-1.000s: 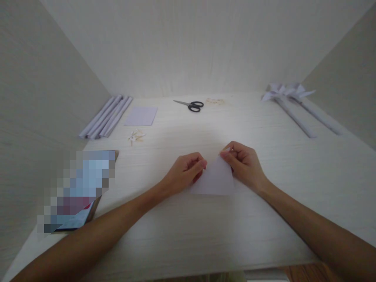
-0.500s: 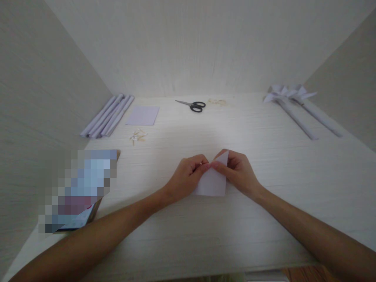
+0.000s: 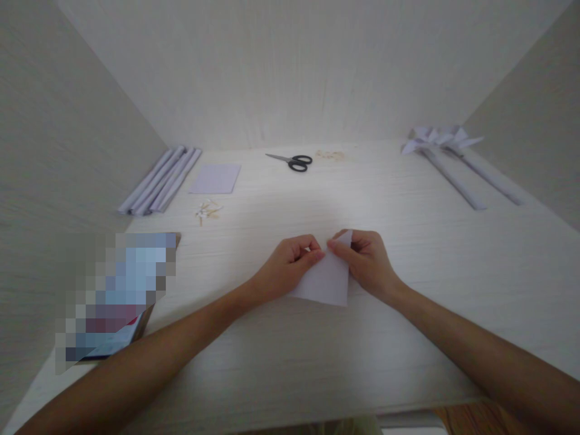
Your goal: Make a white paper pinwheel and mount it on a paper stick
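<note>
A thin white sheet of paper point(image 3: 330, 283) is held upright-tilted over the front middle of the table. My right hand point(image 3: 369, 260) pinches its upper right part between thumb and fingers, with a pointed corner rising above the thumb. On its left side my left hand point(image 3: 290, 266) is closed, thumb and forefinger tips meeting at the paper's upper edge. The two hands' fingertips are slightly apart. The paper's left part is hidden behind my left hand.
Rolled paper tubes point(image 3: 161, 181), a square of paper point(image 3: 215, 179) and small pale sticks point(image 3: 208, 210) lie left. Scissors point(image 3: 296, 162) and tiny pale bits point(image 3: 330, 155) lie at the back. Right are two paper pinwheels point(image 3: 453, 175). A blurred-out device point(image 3: 127, 290) lies front left.
My fingertips have moved a little apart, and more of the paper shows between them. The whole view has shifted slightly.
</note>
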Demonstrator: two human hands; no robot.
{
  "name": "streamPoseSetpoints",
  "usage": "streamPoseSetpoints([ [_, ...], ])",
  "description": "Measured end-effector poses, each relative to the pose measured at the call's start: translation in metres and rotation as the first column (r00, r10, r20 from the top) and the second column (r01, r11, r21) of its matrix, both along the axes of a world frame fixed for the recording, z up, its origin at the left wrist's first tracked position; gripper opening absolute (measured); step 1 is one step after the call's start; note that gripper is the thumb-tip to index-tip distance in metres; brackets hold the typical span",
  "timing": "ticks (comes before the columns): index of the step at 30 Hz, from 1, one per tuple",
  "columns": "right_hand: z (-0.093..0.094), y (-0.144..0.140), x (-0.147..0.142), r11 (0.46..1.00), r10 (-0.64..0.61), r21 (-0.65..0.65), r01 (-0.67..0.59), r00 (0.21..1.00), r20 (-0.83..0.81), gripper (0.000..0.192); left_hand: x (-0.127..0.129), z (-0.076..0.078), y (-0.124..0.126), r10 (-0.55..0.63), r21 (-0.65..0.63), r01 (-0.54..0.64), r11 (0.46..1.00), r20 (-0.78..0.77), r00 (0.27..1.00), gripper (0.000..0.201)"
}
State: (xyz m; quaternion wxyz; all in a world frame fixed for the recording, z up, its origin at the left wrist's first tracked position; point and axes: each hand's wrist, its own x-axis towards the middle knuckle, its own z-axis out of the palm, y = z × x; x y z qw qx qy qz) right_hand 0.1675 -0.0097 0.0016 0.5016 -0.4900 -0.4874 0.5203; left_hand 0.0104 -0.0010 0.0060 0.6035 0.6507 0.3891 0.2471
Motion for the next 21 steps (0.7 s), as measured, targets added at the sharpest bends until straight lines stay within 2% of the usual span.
streamPoseSetpoints([
  [1,0.000,0.005,0.006,0.998,-0.060,0.007,0.060,0.998,-0.026,0.020,-0.002,0.000,-0.001,-0.002,-0.017,0.002,1.000,-0.003,1.000,0.024],
  [2,0.000,0.010,0.012,0.981,-0.187,0.040,0.190,0.979,-0.076,0.023,-0.003,0.001,-0.002,-0.005,-0.028,0.004,1.000,-0.016,1.000,0.024],
  [3,0.000,0.014,0.018,0.941,-0.320,0.071,0.330,0.939,-0.125,0.023,-0.005,0.001,-0.003,-0.005,-0.040,0.004,0.999,-0.035,0.999,0.025],
  [5,0.001,0.020,0.027,0.872,-0.453,0.096,0.480,0.866,-0.213,0.024,-0.008,0.002,-0.005,0.005,-0.048,-0.008,0.999,-0.056,0.998,0.026],
  [7,0.001,0.019,0.027,0.910,-0.398,0.053,0.412,0.901,-0.171,0.023,-0.009,0.003,-0.007,0.031,-0.067,-0.035,0.997,-0.059,0.998,0.026],
  [10,-0.001,0.009,0.015,0.992,-0.123,0.025,0.126,0.989,-0.079,0.028,-0.007,0.003,-0.006,0.060,-0.088,-0.063,0.994,-0.039,0.997,0.026],
  [12,-0.002,0.002,0.007,0.998,0.048,0.032,-0.048,0.999,-0.001,0.029,-0.005,0.002,-0.005,0.066,-0.086,-0.068,0.994,-0.024,0.998,0.026],
  [14,-0.002,-0.002,0.002,0.986,0.158,0.049,-0.162,0.985,0.075,0.028,-0.004,0.001,-0.005,0.062,-0.082,-0.062,0.995,-0.011,0.998,0.027],
  [18,-0.001,-0.003,0.001,0.957,0.278,0.038,-0.288,0.947,0.162,0.032,-0.005,0.001,-0.005,0.040,-0.079,-0.039,0.996,0.009,0.999,0.026],
  [21,0.000,-0.004,-0.001,0.961,0.273,0.005,-0.276,0.954,0.122,0.033,-0.004,0.000,-0.005,0.016,-0.088,-0.014,0.996,0.017,1.000,0.025],
])
